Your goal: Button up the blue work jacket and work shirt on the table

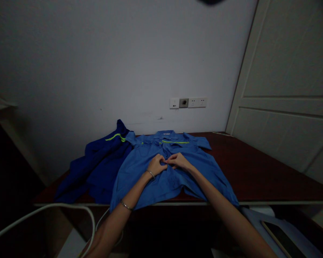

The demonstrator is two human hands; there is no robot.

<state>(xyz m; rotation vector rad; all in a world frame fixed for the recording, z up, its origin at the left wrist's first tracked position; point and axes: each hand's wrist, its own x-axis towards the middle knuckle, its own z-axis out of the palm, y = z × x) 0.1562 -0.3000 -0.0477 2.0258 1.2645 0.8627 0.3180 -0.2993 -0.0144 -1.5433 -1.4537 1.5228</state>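
We see the light-blue shirt (pixel 145 182) spread front side up on the dark red table (pixel 247 168), its collar toward the wall (pixel 97 64) and its hem corners reaching past the near edge. At its middle, our left hand (pixel 156 165) and right hand (pixel 179 160) pinch the front opening, fingertips close together on the cloth. We wear two bracelets (pixel 126 205) on the left arm. Just beside the shirt, at left, lies a dark blue garment (pixel 104 168) with yellow-green stripes. Beyond, we see a socket row (pixel 188 103); at lower left, a white cable (pixel 56 205) curves
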